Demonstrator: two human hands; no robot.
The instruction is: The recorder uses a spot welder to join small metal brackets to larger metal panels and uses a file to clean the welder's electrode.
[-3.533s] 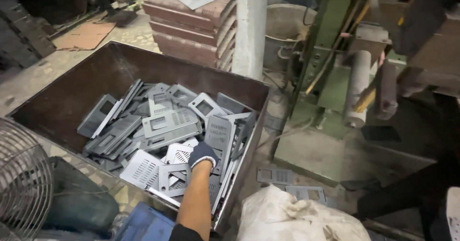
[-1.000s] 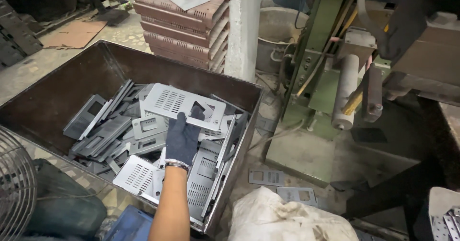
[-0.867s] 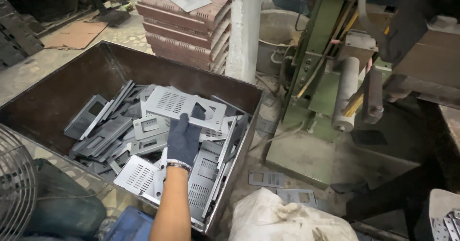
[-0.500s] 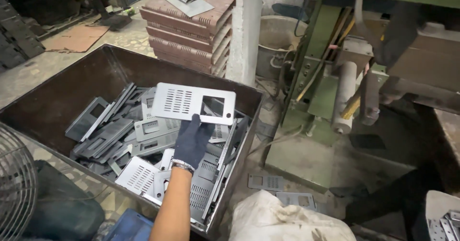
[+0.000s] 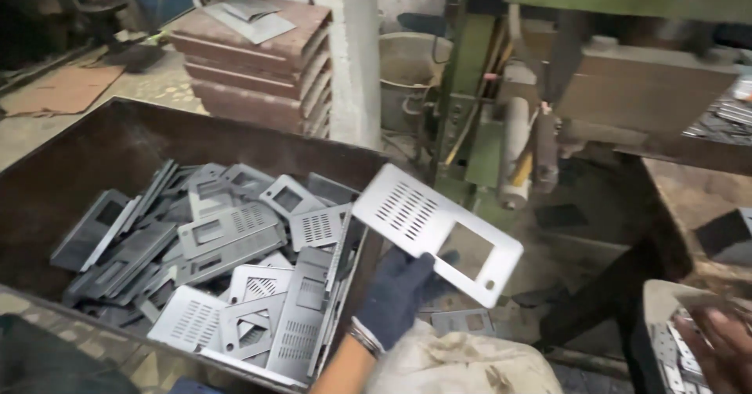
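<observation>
Our gloved left hand (image 5: 399,296) is closed on the lower edge of a perforated metal plate (image 5: 435,233), which is held tilted in the air just past the rim of the dark metal bin (image 5: 117,128), above the floor and a pale sack (image 5: 462,366). The plate carries a slotted vent area and a rectangular cut-out. Our right hand (image 5: 724,347) shows blurred at the lower right corner, near a container of similar parts (image 5: 666,343); we cannot tell whether it is apart or closed. Risks, as we judge them: the grip takes only one edge, so the plate may pivot and slip; stamped edges may cut through the glove; and the loose stamped plates (image 5: 235,261) heaped against the bin's near wall may slide.
</observation>
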